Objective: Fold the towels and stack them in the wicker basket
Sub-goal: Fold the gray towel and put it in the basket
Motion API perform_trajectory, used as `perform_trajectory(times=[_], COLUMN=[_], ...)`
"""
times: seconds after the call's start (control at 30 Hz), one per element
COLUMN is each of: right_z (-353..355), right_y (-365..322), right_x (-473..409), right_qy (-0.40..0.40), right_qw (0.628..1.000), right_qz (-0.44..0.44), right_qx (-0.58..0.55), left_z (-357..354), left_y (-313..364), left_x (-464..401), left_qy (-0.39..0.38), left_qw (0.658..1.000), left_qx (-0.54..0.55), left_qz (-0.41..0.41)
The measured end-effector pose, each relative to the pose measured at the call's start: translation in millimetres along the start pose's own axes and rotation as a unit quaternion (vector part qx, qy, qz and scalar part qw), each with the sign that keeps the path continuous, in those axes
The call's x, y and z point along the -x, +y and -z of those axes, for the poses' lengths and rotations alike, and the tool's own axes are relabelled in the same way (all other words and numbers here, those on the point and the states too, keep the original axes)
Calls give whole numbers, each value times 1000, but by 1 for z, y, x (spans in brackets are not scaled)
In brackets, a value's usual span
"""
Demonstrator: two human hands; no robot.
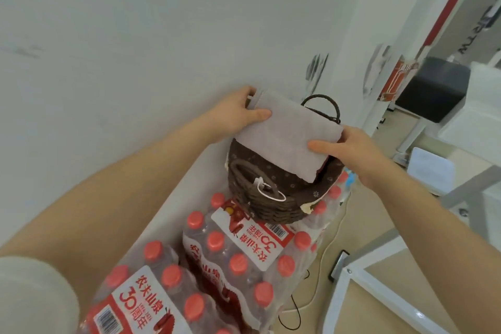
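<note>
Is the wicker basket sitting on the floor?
No, the wicker basket rests on top of shrink-wrapped packs of bottled water.

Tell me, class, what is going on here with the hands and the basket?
A person holds a folded grey towel with both hands over the open top of a dark wicker basket. The left hand grips the towel's far end, the right hand its near end, thumbs on top. The basket stands on shrink-wrapped packs of red-capped water bottles beside a white wall. The towel is not yet released.
</note>
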State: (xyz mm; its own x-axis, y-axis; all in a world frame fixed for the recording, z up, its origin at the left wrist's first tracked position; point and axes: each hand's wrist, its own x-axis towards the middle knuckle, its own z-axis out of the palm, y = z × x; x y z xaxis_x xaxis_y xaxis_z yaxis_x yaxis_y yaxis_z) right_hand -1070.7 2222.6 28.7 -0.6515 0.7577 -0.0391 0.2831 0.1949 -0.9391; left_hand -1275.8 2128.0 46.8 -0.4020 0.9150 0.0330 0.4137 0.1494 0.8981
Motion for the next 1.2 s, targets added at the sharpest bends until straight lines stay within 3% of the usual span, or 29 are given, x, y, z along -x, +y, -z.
perform_trajectory(times=[0.07,0.2,0.3,0.43,0.53,0.6,0.67,0.73,0.83,0.87,0.93,1.03,1.1,1.2], right_z=[13,18,9,-2,-5,-9,-14,-20,-24,-23,-22,-14,-12,-14], right_y=[11,35,48,59,56,55,49,43,43,45,42,50,54,55], right_x=[-24,-52,-61,-68,-66,-65,-65,-60,-61,-62,-61,-62,-66,-72], right_qy=[36,-36,-68,-29,6,34,14,-95,-197,-184,-120,-76,-126,-143], right_qw=[986,877,857,838,804,768,740,718,730,734,725,735,763,791], right_qz=[-2,-18,-40,-38,-26,35,154,222,145,135,139,68,-6,-32], right_qx=[165,478,510,543,594,638,655,653,639,640,664,671,634,595], left_z=[-5,-28,-45,-57,-66,-69,-67,-64,-65,-66,-66,-63,-66,-74], left_y=[2,-21,-42,-58,-65,-64,-58,-48,-42,-44,-48,-58,-61,-60], left_x=[-25,-58,-73,-92,-101,-98,-89,-79,-68,-65,-62,-67,-71,-82], left_qy=[-25,-164,-236,-206,-201,-181,-125,-102,-210,-244,-239,-141,-154,-191], left_qw=[998,956,923,904,883,872,835,788,751,732,710,718,719,730], left_qx=[-60,-244,-299,-374,-423,-455,-528,-586,-609,-622,-645,-647,-647,-638], left_qz=[-9,7,52,37,25,-5,-87,-158,-144,-132,-151,-213,-200,-158])
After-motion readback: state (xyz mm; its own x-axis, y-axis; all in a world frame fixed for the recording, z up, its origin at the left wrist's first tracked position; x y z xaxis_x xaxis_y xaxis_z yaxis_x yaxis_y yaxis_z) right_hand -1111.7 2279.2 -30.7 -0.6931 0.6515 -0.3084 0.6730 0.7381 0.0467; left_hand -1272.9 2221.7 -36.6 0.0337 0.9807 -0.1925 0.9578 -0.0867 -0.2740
